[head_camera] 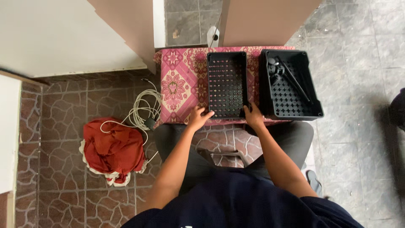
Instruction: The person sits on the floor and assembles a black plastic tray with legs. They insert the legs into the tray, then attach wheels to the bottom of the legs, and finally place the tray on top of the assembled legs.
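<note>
Gripping empty black crate (226, 84) at near edge, left hand (198, 117) and right hand (253, 115) fingers curled on rim; next, needing steady pull.

The near black crate (227, 84) under both hands looks like moulded plastic, matt, its floor pierced by rows of small holes. The second black crate (291, 84) to its right is the same dull plastic, with cross-shaped cut-outs; the dark folding stand (291, 78) lying in it shows a faint sheen, plastic or metal, hard to tell. The desk (179, 84) is covered by a pink patterned cloth, woven and matt. On the floor (63, 109) to the left, stone-pattern tiles look slightly glossy; the grey tiles at right are duller. The red bundle (112, 150) is soft crumpled cloth with pale trim. The white cable (141, 109) is smooth plastic-coated.
</note>
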